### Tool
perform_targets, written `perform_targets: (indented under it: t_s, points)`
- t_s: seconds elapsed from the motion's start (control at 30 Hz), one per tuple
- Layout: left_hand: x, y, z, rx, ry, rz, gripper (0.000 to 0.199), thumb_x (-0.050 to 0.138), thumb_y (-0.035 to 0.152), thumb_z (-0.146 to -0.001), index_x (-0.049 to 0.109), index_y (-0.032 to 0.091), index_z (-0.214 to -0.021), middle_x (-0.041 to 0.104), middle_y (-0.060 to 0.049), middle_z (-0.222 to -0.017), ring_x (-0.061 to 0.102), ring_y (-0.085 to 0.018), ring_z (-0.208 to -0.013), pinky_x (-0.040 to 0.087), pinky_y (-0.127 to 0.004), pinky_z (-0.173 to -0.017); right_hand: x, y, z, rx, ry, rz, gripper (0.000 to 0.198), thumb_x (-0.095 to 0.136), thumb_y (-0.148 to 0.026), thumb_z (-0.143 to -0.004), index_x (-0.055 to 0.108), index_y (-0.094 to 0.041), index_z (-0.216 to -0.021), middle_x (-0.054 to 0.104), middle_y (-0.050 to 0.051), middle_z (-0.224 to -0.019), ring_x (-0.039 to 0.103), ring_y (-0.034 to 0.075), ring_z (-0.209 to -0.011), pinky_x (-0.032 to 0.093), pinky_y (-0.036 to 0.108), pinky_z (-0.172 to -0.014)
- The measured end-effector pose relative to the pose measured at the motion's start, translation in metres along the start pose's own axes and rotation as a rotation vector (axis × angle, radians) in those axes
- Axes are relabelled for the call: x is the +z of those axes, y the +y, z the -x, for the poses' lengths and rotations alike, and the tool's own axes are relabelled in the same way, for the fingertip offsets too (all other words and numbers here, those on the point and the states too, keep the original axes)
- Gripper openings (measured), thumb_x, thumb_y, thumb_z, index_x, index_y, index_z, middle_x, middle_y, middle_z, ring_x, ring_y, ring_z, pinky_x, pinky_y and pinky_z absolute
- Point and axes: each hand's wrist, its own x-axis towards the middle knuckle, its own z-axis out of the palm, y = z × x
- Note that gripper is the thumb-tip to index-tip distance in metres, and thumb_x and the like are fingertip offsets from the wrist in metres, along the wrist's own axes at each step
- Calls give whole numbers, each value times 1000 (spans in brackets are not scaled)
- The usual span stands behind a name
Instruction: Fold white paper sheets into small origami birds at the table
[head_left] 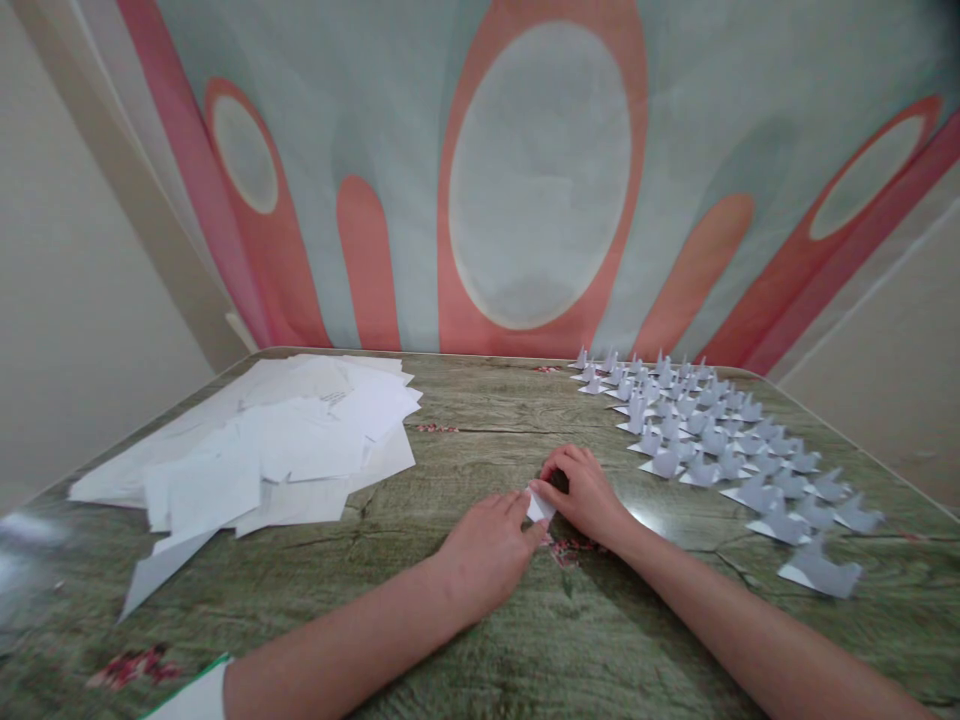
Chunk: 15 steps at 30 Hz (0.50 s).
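A small folded piece of white paper (pixel 539 507) lies at the middle of the table between my two hands. My left hand (pixel 491 545) rests over its left side, with fingers and thumb closed on the paper's edges. From the right, my right hand (pixel 581 490) pinches its upper right edge between thumb and curled fingers. Parts of the paper are hidden under my fingers, so its full shape cannot be made out.
Loose white paper sheets (pixel 300 440) overlap in a pile on the left of the wood-patterned table (pixel 465 650). Rows of folded white paper birds (pixel 701 468) stand on the right, the nearest bird (pixel 821 570) close to my right forearm. A patterned curtain (pixel 405 150) hangs behind.
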Motion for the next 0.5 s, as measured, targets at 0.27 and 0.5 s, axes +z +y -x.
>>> perform_targets:
  t_s: [0.27,0.5]
  points:
    - [4,-1,-1,21,27,-13,29,45,19,-86,55,16,-113,54,-16,-120,53,-26,-107,44,-39,-88,8,6,-6,15,54,93,24,57,-42,-78,58,-21,-67,55,3,-75,50,19,-75,37,32,-70]
    - [4,-1,-1,16,48,19,29,41,20,-88,54,17,-114,55,-15,-117,52,-26,-109,42,-40,-89,10,5,-6,26,82,128,24,56,-43,-79,58,-21,-67,55,4,-75,49,20,-74,37,32,-68]
